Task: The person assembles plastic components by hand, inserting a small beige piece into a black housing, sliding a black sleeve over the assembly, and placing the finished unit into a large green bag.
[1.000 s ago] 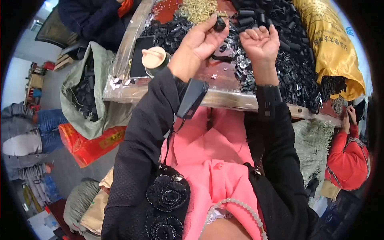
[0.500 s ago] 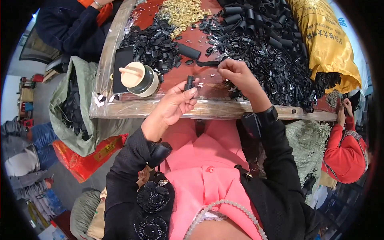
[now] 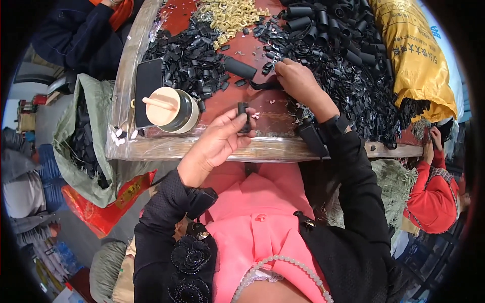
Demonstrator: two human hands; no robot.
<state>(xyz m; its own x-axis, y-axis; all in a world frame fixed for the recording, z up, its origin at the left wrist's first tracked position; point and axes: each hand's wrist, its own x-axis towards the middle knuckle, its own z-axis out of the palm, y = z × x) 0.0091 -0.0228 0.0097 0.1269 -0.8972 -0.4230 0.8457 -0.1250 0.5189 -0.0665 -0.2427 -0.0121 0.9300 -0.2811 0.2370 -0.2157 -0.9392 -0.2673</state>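
Note:
My left hand [image 3: 220, 139] is closed around a small black plastic piece [image 3: 243, 108], held upright between thumb and fingers above the table's near edge. Farther in, my right hand [image 3: 303, 87] bends its fingers at the edge of a heap of small black pieces [image 3: 348, 96]; its fingertips are partly hidden, and what they grip cannot be made out. A black strap [image 3: 265, 85] lies right beside those fingers, passing under the hand. Its other end reaches a black roll [image 3: 240, 67] on the red tabletop [image 3: 242, 50].
A lidded jar [image 3: 172, 110] and a black phone-like slab [image 3: 147, 91] stand left. Beyond lie black pieces [image 3: 187, 55], gold-coloured metal parts [image 3: 227, 20] and black rolls [image 3: 323, 22]. A yellow sack [image 3: 417, 55] lies right; a green sack [image 3: 65, 141] stands left. Other people sit at both sides.
My right hand has moved slightly up and forward over the heap's edge, its fingers curling down. My left hand keeps the black piece, now turned more upright. The view has shifted slightly.

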